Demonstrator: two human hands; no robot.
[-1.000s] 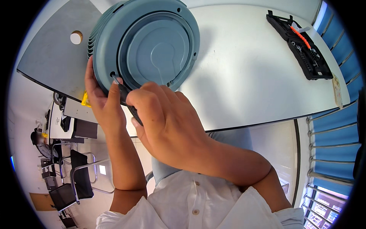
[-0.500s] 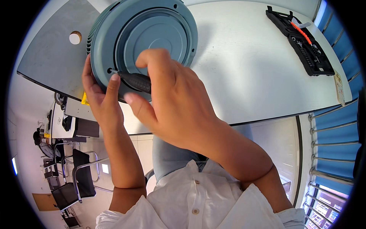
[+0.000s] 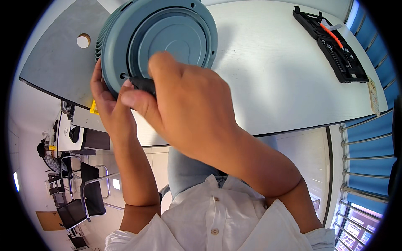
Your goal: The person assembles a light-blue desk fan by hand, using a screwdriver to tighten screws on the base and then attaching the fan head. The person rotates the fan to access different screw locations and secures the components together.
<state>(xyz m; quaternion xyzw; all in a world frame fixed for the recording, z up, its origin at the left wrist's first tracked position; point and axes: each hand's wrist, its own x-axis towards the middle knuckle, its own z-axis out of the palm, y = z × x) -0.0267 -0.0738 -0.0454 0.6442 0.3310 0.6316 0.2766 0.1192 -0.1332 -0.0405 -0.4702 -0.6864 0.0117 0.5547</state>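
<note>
Three visible rim holes (image 3: 192, 5) in one round grey-blue housing (image 3: 176, 45), edge held in left hand (image 3: 110, 104); one screwdriver (image 3: 143, 85) gripped in right hand (image 3: 190, 102), tip at lower-left hole (image 3: 122, 76).

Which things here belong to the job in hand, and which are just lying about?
In the job:
housing, edge in the left hand
screwdriver, in the right hand

Seemingly lying about:
open tool case
orange rod on it
black chair

round grey-blue plastic housing (image 3: 171, 44): 1 | black-handled metal screwdriver (image 3: 144, 85): 1 | black plastic tool case (image 3: 354, 78): 1 | orange rod (image 3: 331, 35): 1
</note>
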